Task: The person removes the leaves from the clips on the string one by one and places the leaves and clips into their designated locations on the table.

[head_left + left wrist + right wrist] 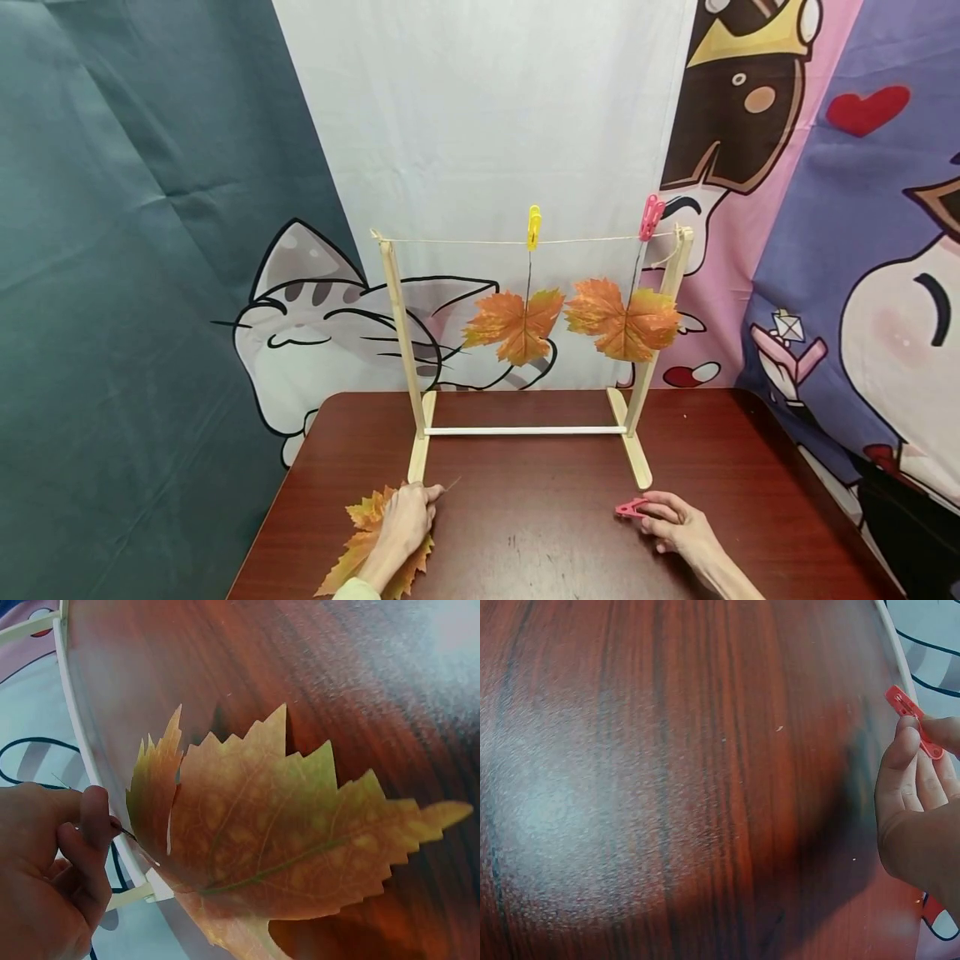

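Note:
My left hand (407, 518) pinches the thin stem of an orange-yellow artificial maple leaf (270, 832) over the table's front left. The leaf hangs below the hand, partly hidden by it in the head view. At the front right, my right hand (681, 529) pinches a pink clothespin (632, 507) between thumb and finger; the right wrist view shows the same clothespin (915, 724) at the fingertips. Beyond both hands stands a wooden frame (405, 333) with a string (457, 242) across its top. A yellow clothespin (534, 227) and another pink clothespin (652, 218) hold two leaves by their stems.
The frame's feet (630, 450) and white lower bar (525, 431) stand on the dark red-brown table (525, 517). One hanging leaf (517, 327) is near the string's middle, the other leaf (624, 321) near the right post. Printed cloth (495, 108) hangs behind.

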`<action>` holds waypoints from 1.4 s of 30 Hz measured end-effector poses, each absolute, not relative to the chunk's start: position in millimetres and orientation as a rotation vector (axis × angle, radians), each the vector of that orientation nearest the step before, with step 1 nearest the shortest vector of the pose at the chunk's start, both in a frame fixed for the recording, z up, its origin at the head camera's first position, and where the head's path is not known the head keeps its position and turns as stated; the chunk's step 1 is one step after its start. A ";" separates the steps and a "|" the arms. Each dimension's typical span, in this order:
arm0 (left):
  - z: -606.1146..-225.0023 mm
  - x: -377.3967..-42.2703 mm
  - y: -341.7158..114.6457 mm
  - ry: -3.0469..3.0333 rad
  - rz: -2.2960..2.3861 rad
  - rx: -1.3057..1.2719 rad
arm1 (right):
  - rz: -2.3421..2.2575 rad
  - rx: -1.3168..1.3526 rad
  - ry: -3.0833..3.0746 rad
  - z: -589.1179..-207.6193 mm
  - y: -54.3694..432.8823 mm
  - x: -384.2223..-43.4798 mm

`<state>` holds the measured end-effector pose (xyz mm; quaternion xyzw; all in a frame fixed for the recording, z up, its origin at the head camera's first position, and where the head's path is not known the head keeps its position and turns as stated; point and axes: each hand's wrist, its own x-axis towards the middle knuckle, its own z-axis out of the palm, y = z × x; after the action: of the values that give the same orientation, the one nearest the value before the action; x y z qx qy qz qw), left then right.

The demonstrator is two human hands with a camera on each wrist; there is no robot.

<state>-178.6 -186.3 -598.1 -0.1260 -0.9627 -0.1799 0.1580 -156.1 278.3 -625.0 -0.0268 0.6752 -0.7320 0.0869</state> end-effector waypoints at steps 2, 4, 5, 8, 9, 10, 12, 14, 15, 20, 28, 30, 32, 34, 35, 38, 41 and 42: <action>-599.9 -177.6 -186.2 -2.757 -0.519 -0.363 | -2.172 -0.079 1.994 -626.8 279.5 -155.5; -601.8 -176.8 -186.2 -2.762 -0.524 -0.369 | -2.160 -0.071 1.984 -628.5 280.6 -155.2; -602.6 -176.4 -186.1 -2.765 -0.527 -0.372 | -2.154 -0.066 1.983 -629.2 281.0 -155.0; -604.3 -175.6 -185.9 -2.778 -0.542 -0.369 | -2.131 -0.044 1.990 -631.0 281.8 -154.9; -605.0 -175.6 -185.9 -2.784 -0.545 -0.364 | -2.125 -0.040 1.997 -631.4 281.8 -154.9; -605.9 -175.7 -185.8 -2.787 -0.551 -0.359 | -2.118 -0.036 2.004 -631.6 281.8 -154.8; -607.0 -175.9 -185.7 -2.793 -0.560 -0.353 | -2.109 -0.030 2.015 -632.1 281.9 -154.9; -608.8 -175.5 -185.7 -2.793 -0.556 -0.358 | -2.098 -0.021 2.026 -632.5 281.8 -154.7; -609.9 -175.4 -185.8 -2.793 -0.550 -0.357 | -2.094 -0.015 2.033 -632.8 281.8 -154.6; -613.9 -174.5 -186.4 -2.779 -0.523 -0.356 | -2.038 0.023 2.118 -633.9 279.8 -155.1; -618.6 -172.2 -186.8 -2.791 -0.495 -0.390 | -1.958 0.060 2.245 -635.2 274.5 -156.2; -619.0 -171.6 -186.9 -2.793 -0.499 -0.404 | -1.951 0.068 2.254 -635.4 274.2 -156.0; -619.0 -171.0 -186.9 -2.794 -0.502 -0.409 | -1.949 0.071 2.259 -635.4 274.1 -155.9; -619.8 -170.7 -187.0 -2.800 -0.511 -0.406 | -1.946 0.069 2.267 -635.3 274.0 -155.6; -620.0 -170.6 -187.0 -2.804 -0.514 -0.407 | -1.944 0.068 2.273 -635.2 273.9 -155.5; -621.4 -170.5 -187.0 -2.806 -0.513 -0.412 | -1.934 0.063 2.291 -634.5 273.7 -155.4; -623.4 -170.7 -187.2 -2.802 -0.507 -0.422 | -1.925 0.063 2.304 -634.0 273.5 -155.6; -623.8 -170.6 -187.3 -2.802 -0.505 -0.426 | -1.924 0.064 2.305 -633.8 273.5 -155.7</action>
<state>-170.6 -187.3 -623.8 -0.1466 -0.9649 -0.1738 0.1311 -155.7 273.5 -633.8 0.0213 0.7657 -0.6392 0.0689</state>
